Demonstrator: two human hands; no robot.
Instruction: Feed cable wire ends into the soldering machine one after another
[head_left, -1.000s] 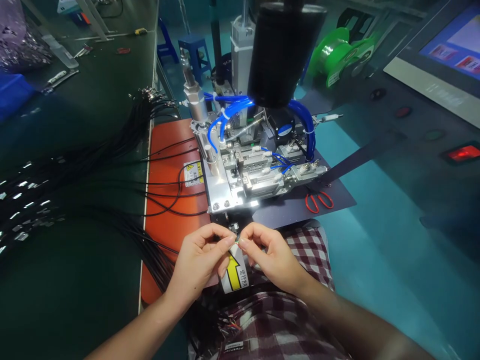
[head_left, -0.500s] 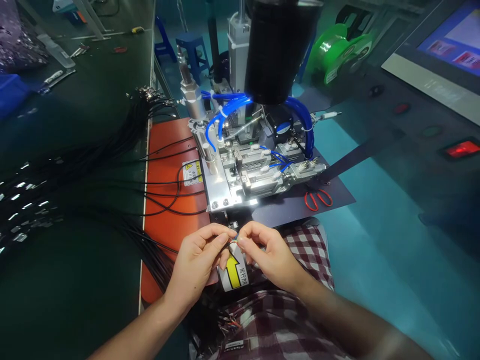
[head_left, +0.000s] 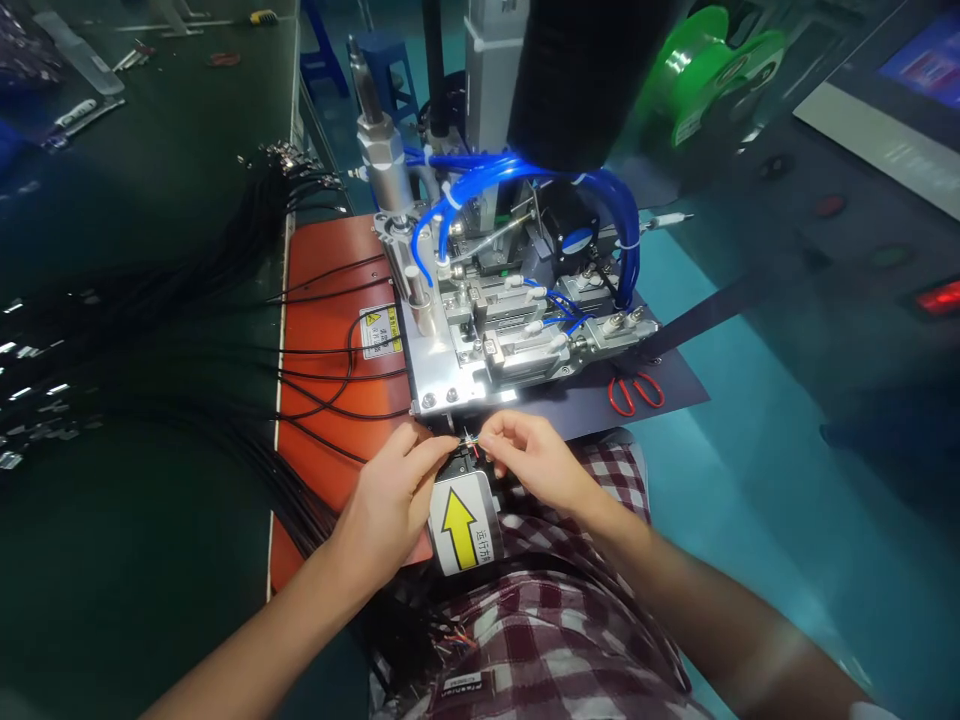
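Observation:
Thin coloured wires [head_left: 470,441] run between my two hands at the near end of a metal machine [head_left: 517,340]. My left hand [head_left: 394,485] pinches them from the left, thumb and forefinger together. From the right, the fingertips of my right hand [head_left: 529,450] close on the same wires. Both hands sit over a small black fixture at the machine's front, just beyond a white label with a yellow arrow [head_left: 461,525]. The fingers partly hide the wires, and the tips are too small to make out.
Black cables [head_left: 285,470] lie in bundles across the dark table and an orange plate [head_left: 322,260]. Blue air tubes [head_left: 510,170] arch over the machine. Red-handled scissors [head_left: 636,393] rest at the right. A green spool [head_left: 697,70] and a control panel [head_left: 885,150] stand farther back.
Both hands have moved forward, away from my body, with the wires to the fixture at the machine's front. More of the arrow label shows. The camera view has shifted slightly.

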